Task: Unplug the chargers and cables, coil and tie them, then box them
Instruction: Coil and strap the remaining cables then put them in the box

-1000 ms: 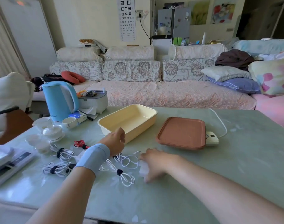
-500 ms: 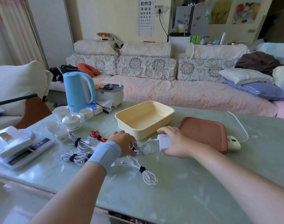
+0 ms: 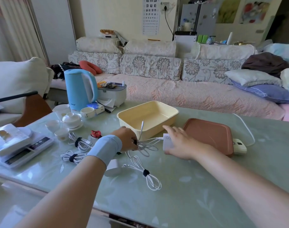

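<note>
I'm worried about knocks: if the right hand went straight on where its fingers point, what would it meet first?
Probably the yellow box, its near wall, just beyond the right hand; depth is unclear.

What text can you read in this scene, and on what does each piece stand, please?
"Go", the rest behind the right hand: white charger.
Rows of tumbling "E" signs: wall eye chart.
Kettle label: too blurred to read.
Black garment lettering: too blurred to read.
</note>
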A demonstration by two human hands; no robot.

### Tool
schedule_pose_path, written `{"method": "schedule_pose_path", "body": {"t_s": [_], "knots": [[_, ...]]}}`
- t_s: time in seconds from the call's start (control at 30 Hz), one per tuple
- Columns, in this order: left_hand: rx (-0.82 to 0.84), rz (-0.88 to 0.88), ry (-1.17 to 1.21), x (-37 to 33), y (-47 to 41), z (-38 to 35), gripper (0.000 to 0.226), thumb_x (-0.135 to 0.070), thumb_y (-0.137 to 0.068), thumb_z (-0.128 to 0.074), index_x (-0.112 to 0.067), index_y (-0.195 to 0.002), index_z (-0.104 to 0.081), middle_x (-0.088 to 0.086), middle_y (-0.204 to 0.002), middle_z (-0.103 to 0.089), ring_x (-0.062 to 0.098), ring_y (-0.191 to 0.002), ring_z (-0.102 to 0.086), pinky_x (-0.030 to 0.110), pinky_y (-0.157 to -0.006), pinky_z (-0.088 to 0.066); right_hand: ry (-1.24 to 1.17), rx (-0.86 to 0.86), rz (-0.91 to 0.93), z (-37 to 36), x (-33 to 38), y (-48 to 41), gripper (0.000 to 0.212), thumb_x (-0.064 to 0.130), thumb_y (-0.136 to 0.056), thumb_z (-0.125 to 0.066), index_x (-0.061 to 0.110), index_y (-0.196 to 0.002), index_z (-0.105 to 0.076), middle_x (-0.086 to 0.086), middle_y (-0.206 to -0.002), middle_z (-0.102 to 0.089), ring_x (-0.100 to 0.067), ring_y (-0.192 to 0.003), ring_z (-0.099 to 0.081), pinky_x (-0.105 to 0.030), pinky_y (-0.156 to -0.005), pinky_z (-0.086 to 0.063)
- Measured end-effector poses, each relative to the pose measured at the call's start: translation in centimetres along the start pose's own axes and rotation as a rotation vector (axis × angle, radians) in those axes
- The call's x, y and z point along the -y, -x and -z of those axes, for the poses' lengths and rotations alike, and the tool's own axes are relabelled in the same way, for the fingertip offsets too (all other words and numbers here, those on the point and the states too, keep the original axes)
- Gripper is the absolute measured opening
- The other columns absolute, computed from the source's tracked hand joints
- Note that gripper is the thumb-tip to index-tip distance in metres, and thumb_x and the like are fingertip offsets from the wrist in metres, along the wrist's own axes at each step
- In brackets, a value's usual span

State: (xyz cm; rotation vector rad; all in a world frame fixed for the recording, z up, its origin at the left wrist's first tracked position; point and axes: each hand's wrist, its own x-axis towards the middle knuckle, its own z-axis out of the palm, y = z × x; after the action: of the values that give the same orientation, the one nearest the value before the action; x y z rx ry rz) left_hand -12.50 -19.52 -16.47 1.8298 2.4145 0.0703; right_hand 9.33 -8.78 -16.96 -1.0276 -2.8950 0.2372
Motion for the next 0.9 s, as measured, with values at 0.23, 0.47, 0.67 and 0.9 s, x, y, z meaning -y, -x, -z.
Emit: {"method": "schedule_pose_path", "body": {"t_s": [0.23,0.47,0.67,0.9], "knots": [[-0.303,0.095,-0.034,0.2,0.7,4.1,0.033,-0.047,-0.094,-0.046,-0.025,-0.118,-0.046,0.003,-0.105,-0.064,0.026,-0.083,-0.058,0.031,-0.069,-0.046,-0.050,-0.296,0.107,2.1,-0.4,-2.4,0.037,0.007,-0.090,-0.056,0.012,-0.126,-0.049,-0.012,-0.126,-0.044,-0.033,-0.121,-0.042,-0.036,-0.100,-0.034],[-0.453,0.112,0.219,-3.3,-3.8,3.7,0.037,-0.031,-0.087,-0.046,-0.020,-0.122,-0.044,0.009,-0.121,-0.056,0.029,-0.116,-0.048,0.036,-0.094,-0.040,0.116,-0.386,-0.006,3.0,-2.7,-4.9,0.031,0.025,-0.098,-0.048,0.025,-0.126,-0.034,-0.005,-0.127,-0.051,-0.039,-0.095,-0.062,-0.041,-0.069,-0.044],[-0.306,0.161,0.144,-3.3,-8.1,0.0,0.093,-0.072,-0.067,-0.063,-0.021,-0.136,-0.029,0.004,-0.132,-0.037,0.027,-0.128,-0.034,0.039,-0.104,-0.034,-0.159,-0.583,-0.041,1.5,-5.3,-8.5,0.040,0.005,-0.086,-0.058,0.023,-0.121,-0.063,-0.004,-0.114,-0.059,-0.033,-0.099,-0.058,-0.038,-0.076,-0.048],[-0.222,0.117,-0.136,0.9,-9.9,-0.8,0.091,-0.060,-0.073,-0.060,-0.033,-0.149,-0.017,0.004,-0.137,-0.036,0.027,-0.126,-0.033,0.037,-0.104,-0.030,-0.145,-0.597,0.041,-0.6,-5.4,-11.9,0.047,-0.008,-0.081,-0.059,0.017,-0.119,-0.072,-0.007,-0.108,-0.062,-0.033,-0.103,-0.050,-0.034,-0.085,-0.042]]}}
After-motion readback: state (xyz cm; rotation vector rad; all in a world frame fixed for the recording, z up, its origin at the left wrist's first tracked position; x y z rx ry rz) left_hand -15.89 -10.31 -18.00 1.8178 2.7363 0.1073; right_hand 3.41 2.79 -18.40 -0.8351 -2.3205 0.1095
